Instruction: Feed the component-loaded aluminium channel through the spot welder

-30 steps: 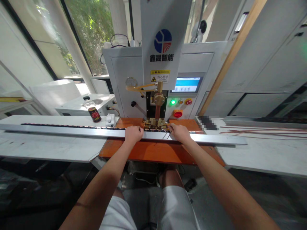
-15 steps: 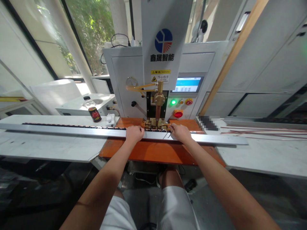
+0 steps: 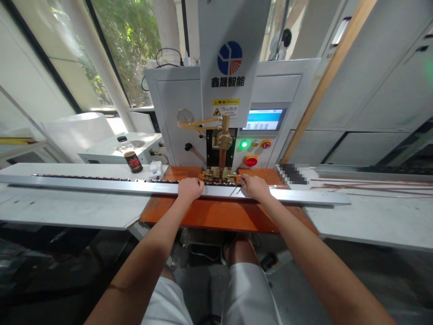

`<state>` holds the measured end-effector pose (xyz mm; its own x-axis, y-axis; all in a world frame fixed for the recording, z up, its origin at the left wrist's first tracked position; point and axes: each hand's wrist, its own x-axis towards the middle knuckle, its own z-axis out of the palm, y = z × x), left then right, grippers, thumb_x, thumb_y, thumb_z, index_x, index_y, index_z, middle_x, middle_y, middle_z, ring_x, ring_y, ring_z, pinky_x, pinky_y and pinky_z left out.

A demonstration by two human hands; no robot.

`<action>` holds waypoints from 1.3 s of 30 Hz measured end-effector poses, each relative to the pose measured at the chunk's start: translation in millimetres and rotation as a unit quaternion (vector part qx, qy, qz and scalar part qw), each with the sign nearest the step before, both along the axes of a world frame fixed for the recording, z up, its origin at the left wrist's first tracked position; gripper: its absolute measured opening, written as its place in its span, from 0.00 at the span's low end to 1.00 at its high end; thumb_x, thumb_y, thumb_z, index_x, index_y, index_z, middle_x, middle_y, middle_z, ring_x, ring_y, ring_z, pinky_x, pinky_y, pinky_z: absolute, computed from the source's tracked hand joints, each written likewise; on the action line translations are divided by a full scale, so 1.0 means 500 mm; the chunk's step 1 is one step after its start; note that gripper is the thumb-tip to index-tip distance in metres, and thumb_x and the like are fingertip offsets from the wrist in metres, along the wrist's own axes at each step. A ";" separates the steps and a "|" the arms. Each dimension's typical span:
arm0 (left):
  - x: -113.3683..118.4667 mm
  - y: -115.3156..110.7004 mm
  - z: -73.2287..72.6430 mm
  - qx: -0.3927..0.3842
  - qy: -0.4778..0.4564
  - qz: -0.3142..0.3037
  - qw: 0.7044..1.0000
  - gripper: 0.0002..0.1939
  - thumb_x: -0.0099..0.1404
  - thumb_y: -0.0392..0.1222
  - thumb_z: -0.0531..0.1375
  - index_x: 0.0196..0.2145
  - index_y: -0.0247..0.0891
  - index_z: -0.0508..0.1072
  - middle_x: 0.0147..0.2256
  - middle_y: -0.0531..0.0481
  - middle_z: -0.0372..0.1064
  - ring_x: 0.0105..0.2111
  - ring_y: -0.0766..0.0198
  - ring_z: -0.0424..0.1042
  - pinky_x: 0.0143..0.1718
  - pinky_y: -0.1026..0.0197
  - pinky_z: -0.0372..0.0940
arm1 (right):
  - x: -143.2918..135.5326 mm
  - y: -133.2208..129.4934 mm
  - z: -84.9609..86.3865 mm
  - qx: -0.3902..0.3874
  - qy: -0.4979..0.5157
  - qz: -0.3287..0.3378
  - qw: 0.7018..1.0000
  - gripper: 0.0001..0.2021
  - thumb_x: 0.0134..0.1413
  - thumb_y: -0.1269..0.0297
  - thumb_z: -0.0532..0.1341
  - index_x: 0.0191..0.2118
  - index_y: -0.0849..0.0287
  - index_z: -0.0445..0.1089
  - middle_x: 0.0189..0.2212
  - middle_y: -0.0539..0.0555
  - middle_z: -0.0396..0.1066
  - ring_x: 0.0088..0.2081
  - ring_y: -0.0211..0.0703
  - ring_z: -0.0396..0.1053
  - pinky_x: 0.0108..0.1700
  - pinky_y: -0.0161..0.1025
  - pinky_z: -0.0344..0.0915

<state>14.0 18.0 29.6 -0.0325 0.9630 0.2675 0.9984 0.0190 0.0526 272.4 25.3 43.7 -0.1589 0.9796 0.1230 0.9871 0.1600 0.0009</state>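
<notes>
A long silver metal bar runs across the bench, with a thin dark strip along its back edge. My left hand is closed at the strip, left of the machine's copper rod; what its fingers grip is hidden. To the right of the rod, my right hand is pinched at the same line, on something too small to make out. The rod comes down between both hands onto a brass fixture.
Behind stands a grey machine with a lit screen and red buttons. A bottle and a white case are at the back left. Thin copper-coloured rods lie at the right, near a blurred dark object. An orange board lies under the bar.
</notes>
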 end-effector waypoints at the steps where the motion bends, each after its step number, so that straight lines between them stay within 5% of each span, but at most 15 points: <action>1: 0.000 0.000 0.000 -0.001 0.000 0.001 1.000 0.27 0.67 0.49 0.45 0.37 0.33 0.81 0.36 0.36 0.76 0.39 0.49 0.75 0.41 0.53 0.66 | 0.000 -0.001 0.001 0.000 0.001 0.001 1.000 0.22 0.67 0.54 0.43 0.53 0.56 0.68 0.41 0.63 0.76 0.43 0.53 0.73 0.42 0.41 0.62; 39: 0.010 0.017 0.008 -0.041 -0.012 0.007 0.999 0.27 0.67 0.50 0.44 0.38 0.33 0.80 0.37 0.35 0.76 0.41 0.48 0.75 0.42 0.53 0.66 | 0.010 0.019 0.002 -0.010 0.014 0.015 1.000 0.20 0.65 0.57 0.45 0.51 0.57 0.69 0.42 0.63 0.75 0.44 0.53 0.73 0.43 0.42 0.63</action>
<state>18.9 26.3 33.6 -0.0508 0.9809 0.1876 0.9966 0.0375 0.0740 277.5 34.9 45.0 -0.1842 0.9768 0.1089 0.9816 0.1884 -0.0299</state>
